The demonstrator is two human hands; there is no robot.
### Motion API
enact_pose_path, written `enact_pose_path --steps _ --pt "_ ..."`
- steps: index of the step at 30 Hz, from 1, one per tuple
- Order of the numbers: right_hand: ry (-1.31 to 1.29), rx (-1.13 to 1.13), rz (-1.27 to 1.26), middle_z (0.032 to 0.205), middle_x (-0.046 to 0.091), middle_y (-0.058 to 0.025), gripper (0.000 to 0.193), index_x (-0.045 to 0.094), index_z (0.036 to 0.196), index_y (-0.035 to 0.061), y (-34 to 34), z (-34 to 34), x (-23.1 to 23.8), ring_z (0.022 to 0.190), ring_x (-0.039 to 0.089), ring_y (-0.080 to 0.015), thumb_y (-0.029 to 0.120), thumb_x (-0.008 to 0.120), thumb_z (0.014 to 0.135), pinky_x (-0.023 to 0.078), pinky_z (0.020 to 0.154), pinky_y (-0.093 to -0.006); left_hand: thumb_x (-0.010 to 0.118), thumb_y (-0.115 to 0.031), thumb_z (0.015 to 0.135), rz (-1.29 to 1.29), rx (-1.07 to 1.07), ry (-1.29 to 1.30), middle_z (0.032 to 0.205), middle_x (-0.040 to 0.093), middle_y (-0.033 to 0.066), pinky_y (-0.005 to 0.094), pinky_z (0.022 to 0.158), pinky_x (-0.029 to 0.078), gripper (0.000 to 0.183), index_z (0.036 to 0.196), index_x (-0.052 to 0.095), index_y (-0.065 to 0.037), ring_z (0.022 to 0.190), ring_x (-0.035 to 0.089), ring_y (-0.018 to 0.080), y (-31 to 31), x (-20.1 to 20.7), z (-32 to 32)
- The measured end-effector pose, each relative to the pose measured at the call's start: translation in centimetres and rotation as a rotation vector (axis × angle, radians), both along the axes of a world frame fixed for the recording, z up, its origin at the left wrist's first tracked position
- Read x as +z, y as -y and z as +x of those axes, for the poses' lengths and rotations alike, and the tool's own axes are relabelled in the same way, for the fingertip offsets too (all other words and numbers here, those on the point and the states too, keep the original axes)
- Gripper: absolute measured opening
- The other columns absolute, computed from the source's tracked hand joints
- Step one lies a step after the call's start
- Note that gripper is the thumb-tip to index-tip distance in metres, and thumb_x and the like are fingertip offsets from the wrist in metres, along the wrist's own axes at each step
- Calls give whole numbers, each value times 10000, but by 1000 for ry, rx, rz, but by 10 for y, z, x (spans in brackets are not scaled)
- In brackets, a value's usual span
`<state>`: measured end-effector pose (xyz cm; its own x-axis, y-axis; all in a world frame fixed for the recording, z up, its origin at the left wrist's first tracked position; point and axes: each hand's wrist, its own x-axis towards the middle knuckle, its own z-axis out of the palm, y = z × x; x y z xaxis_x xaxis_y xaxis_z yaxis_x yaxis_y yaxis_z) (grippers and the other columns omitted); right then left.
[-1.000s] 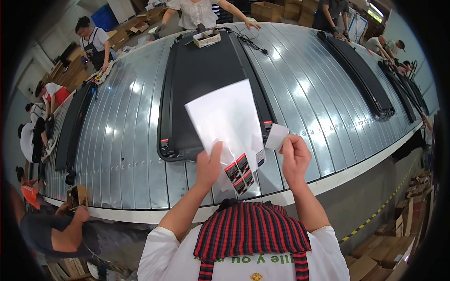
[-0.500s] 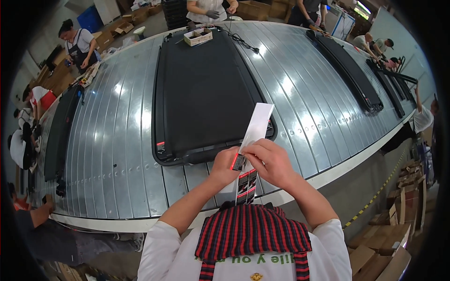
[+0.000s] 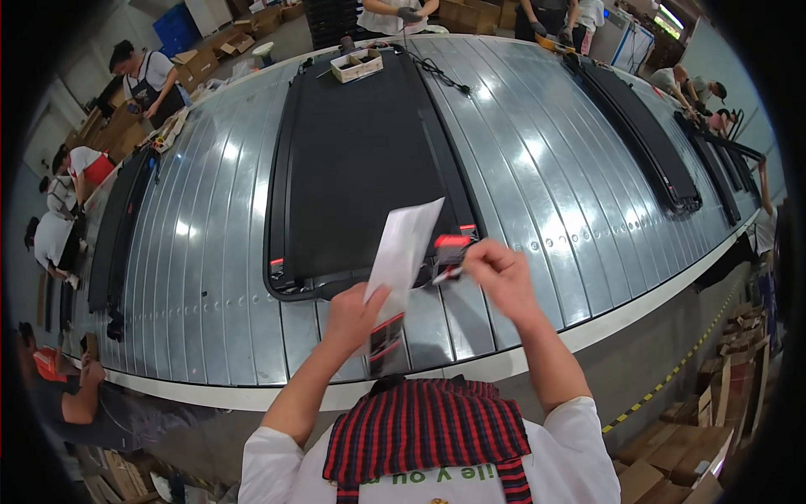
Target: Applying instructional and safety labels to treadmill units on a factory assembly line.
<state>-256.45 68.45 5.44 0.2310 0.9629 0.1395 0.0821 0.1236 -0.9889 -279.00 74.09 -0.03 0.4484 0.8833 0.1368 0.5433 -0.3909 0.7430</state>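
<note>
My left hand grips a white strip of label backing paper, which bends upward over the near edge of a large black panel. Red-and-black labels show on the strip's lower part, below my fingers. To the right, my right hand pinches a single red-and-black label, blurred by motion, above the panel's near right corner. One small label sits at the frame's near left corner, and another red-topped label lies on its right side.
The panel rests on a long metal-slatted table with a white edge. An open box and a black cable lie at its far end. More black panels lie right and left. Several people stand around; cartons pile up lower right.
My hands have moved apart. A label that was between both hands is now off the strip in my right hand, while my left hand has carried the strip leftward.
</note>
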Motion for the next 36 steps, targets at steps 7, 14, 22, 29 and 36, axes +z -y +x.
enact_pose_path --steps 7,14,22,29,36 --pt "-127 -71 -194 631 498 16 115 555 762 34 -64 122 -68 559 446 -54 143 561 794 367 511 -197 562 -300 791 136 -415 -299 640 536 44 343 509 442 190 731 609 -126 617 554 236 31 13 -18" --pt "-182 45 -497 604 485 7 109 533 720 43 -135 149 -128 526 438 -70 128 563 782 368 481 -210 567 -313 782 -145 -528 -275 628 511 36 336 503 430 231 670 578 -111 621 538 228 34 29 29" --pt "-177 156 -566 561 473 12 94 546 697 46 -166 157 -154 475 413 -62 102 544 773 324 421 -212 512 -331 817 -215 -613 -393 658 512 67 369 561 431 285 687 545 -80 673 536 261 11 7 66" --pt "-122 101 -592 528 453 23 83 562 704 42 -168 160 -156 452 390 -49 95 545 765 283 402 -209 547 -326 797 -103 -624 -345 615 496 51 344 516 438 295 627 539 -85 615 538 237 1 -7 79" --pt "-159 114 -607 541 468 24 73 578 723 38 -168 161 -153 453 388 -47 93 565 769 277 407 -206 548 -336 797 -137 -600 -325 619 499 45 343 521 441 298 633 543 -88 616 542 231 -3 -12 74"
